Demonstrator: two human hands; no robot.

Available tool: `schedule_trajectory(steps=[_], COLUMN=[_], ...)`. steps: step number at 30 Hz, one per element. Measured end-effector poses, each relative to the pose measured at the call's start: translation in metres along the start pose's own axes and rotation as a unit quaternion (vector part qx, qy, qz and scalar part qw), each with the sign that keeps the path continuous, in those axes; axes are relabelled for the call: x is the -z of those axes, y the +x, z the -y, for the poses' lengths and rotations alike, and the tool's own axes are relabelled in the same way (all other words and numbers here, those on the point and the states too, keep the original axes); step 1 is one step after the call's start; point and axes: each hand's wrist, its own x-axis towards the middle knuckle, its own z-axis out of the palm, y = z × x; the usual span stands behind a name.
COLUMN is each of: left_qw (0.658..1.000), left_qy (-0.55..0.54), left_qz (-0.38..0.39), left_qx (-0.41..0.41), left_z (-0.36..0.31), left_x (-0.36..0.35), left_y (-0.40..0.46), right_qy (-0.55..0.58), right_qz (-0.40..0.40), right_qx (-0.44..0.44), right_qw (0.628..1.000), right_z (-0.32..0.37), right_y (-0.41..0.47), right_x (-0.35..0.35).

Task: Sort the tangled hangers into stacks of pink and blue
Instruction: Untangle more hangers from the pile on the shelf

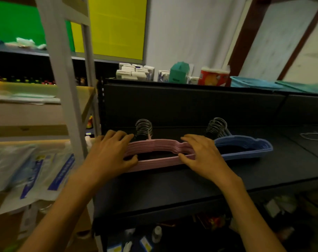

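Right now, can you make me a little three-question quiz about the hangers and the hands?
1. True or false: both hands rest on the pink stack.
2. Which stack lies further to the person's right? A) pink B) blue
3. Fill in: the hooks of the pink stack point ___ from the person.

Key:
1. True: the left hand grips one end, the right hand grips the other.
2. B, the blue stack, beside the pink one on the dark shelf.
3. Away.
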Motion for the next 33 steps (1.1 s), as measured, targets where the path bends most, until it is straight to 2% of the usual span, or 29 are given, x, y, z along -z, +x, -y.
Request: schedule_trajectory(steps=[10,15,25,33], left_qw=[0.996,0.989,0.969,0.954], left_qy=[-0.019,-0.039,-0.085,-0.095], left_qz=[0.001,0.006,0.002,0.025], left_qx=[-0.091,-0.144,-0.231,-0.284], left_z=[-0.124,-0.216,-0.413,-0.536], left_x=[-0.015,-0.023,-0.059,-0.087], left_y=[0.046,0.069,0.1,0.14], right_qy=[-0.047,-0.061,-0.095,-0.098], right_qz=[-0.022,-0.046,-0.033,-0.047], right_qx=[-0.107,-0.141,-0.226,-0.288], right_qw=[0.993,0.987,0.969,0.952], right_z=[-0.104,-0.175,-0.338,-0.439], right_y=[-0.078,-0.13,-0.255,-0.311], right_x=[0.045,0.08,0.126,0.153])
